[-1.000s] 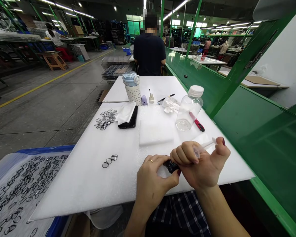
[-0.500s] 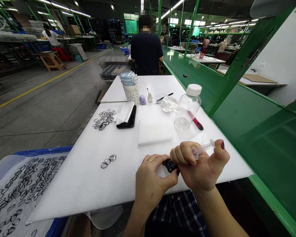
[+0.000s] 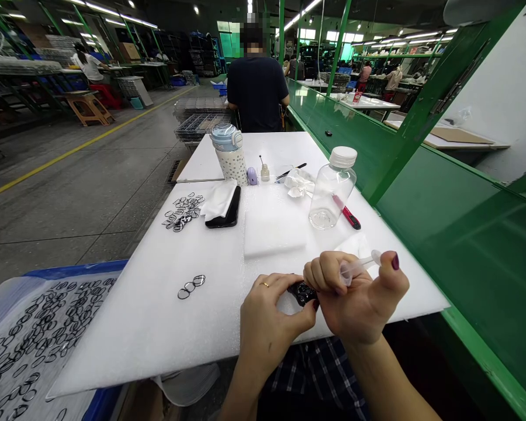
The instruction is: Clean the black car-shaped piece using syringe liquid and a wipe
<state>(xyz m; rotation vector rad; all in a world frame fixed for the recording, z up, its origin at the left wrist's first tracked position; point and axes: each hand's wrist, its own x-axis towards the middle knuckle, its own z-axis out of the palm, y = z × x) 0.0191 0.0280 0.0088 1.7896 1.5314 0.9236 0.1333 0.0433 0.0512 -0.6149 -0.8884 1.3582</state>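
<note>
My left hand [image 3: 269, 318] pinches a small black part [image 3: 302, 292] just above the near edge of the white foam work surface [image 3: 158, 316]. My right hand [image 3: 359, 295] is curled round a clear plastic dropper [image 3: 358, 265], thumb raised, its fingers touching the same black part. Three thin black rings [image 3: 191, 286] lie on the foam to the left of my hands. A white foam pad [image 3: 274, 231] lies beyond them.
A clear bottle [image 3: 331, 190], red-handled tool [image 3: 345, 213], black phone under a tissue [image 3: 224, 207], ring pile [image 3: 182, 211] and patterned cup [image 3: 230, 153] sit further back. A blue tray of rings [image 3: 30, 333] stands at left. A green frame [image 3: 421, 193] bounds the right. A person in dark clothes [image 3: 256, 82] stands ahead.
Both hands stay on the black part with almost no movement. The view has shifted slightly.
</note>
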